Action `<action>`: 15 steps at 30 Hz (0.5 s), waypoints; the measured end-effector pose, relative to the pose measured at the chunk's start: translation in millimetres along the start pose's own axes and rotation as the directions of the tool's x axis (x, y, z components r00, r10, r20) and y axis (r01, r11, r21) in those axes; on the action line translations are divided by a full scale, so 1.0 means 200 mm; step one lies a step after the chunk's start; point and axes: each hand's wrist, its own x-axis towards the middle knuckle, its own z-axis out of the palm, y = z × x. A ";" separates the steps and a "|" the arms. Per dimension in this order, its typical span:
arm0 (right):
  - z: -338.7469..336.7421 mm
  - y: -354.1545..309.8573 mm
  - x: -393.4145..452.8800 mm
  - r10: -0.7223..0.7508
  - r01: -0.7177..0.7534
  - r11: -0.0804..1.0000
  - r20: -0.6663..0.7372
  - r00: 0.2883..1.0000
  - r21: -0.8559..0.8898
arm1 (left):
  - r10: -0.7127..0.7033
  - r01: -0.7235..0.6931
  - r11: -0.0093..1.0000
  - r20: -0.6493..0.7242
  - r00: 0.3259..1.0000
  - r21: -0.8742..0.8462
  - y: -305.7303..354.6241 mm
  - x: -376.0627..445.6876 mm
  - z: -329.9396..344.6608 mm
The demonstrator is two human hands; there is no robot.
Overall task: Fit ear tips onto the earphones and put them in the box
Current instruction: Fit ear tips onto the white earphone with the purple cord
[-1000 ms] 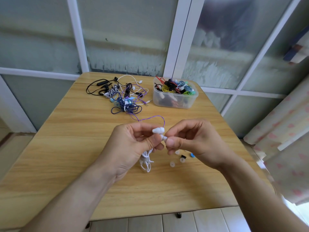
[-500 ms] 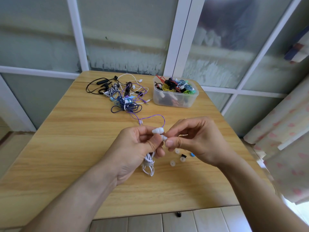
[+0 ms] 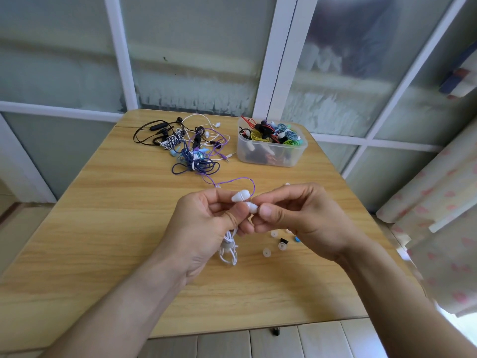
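My left hand (image 3: 206, 226) grips a white earphone set; one white earbud (image 3: 240, 196) pokes out above my fingers and its coiled white cable (image 3: 228, 250) hangs below my palm. My right hand (image 3: 302, 215) pinches a second white earbud or its tip (image 3: 251, 207) against the left hand's fingers. Loose ear tips (image 3: 281, 245), clear, black and blue, lie on the table just under my right hand. The clear plastic box (image 3: 271, 153) at the back right holds several coiled earphones.
A tangle of black, purple, blue and white earphones (image 3: 192, 148) lies at the back middle of the wooden table (image 3: 103, 228); one purple cable trails toward my hands. Window frames stand behind the table. A patterned curtain (image 3: 444, 215) hangs at the right.
Both hands stay joined at the white earbuds with only small finger shifts. The view has drifted slightly downward.
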 end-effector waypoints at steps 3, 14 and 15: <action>0.01 0.00 0.00 -0.005 0.006 1.000 -0.026 1.000 0.013 | 0.007 -0.007 0.999 0.009 1.000 0.032 -0.01 0.00 -0.01; 0.03 0.03 0.03 -0.229 0.225 0.969 -0.031 0.973 -0.100 | -0.116 0.119 0.985 0.031 0.993 -0.129 0.01 -0.03 0.01; 0.03 0.03 0.03 -0.260 0.255 0.957 -0.024 0.965 -0.138 | -0.133 0.137 0.979 0.033 0.991 -0.150 0.01 -0.03 0.01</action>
